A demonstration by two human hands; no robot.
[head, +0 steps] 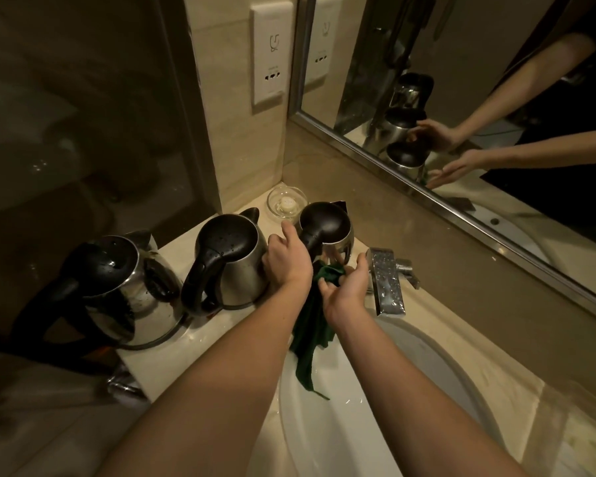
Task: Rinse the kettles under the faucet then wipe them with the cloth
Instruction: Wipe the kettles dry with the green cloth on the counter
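Three steel kettles with black lids and handles stand in a row on the counter left of the sink. My left hand (286, 258) grips the handle of the smallest, rightmost kettle (329, 228), which is upright beside the faucet (387, 280). My right hand (346, 292) is palm up at that kettle's lower side, and the dark green cloth (312, 325) lies across its straight fingers and hangs down into the sink. The middle kettle (227, 259) and the large left kettle (117, 287) have water drops on their lids.
A glass dish (286, 203) with a small white item sits in the corner behind the kettles. The white sink basin (331, 418) lies below my arms. A mirror (479, 115) runs along the right wall, and a socket plate (270, 53) is on the back wall.
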